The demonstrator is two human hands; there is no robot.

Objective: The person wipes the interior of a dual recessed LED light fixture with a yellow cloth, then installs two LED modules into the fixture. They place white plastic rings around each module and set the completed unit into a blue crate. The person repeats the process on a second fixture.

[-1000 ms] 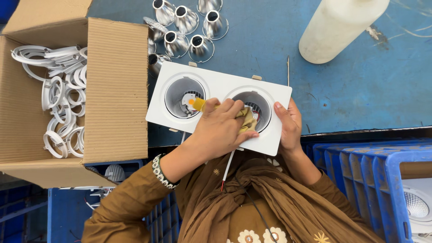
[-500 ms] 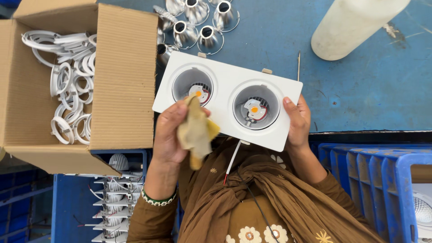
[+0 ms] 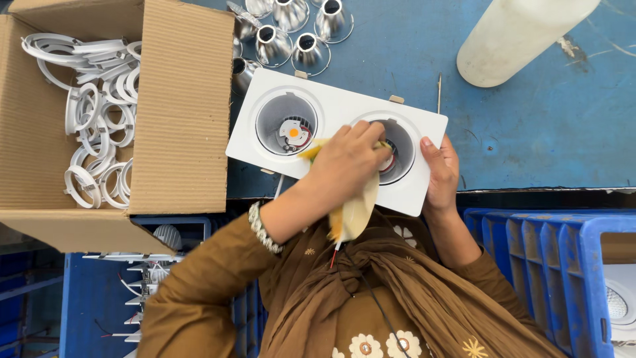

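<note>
Blue worktable fills the top of the view. Cardboard box sits at its left edge, flaps open, full of white plastic rings. Blue crate at lower right, beside the person. White cylinder lies tilted at top right of the table. White twin-downlight housing lies at the near edge of the table, slightly rotated, near long edge overhanging toward the person; two round recesses, left one open to view with an LED chip inside. Cluster of shiny metal reflector cups just behind the housing, near the box. Left hand is closed around a yellow cloth, fingers pressed into the right recess (cloth tail hangs down past the housing edge). Right hand clamps the housing's right end, thumb on top, fingers underneath. Thin metal pin lies on the table just behind the housing's right corner.
</note>
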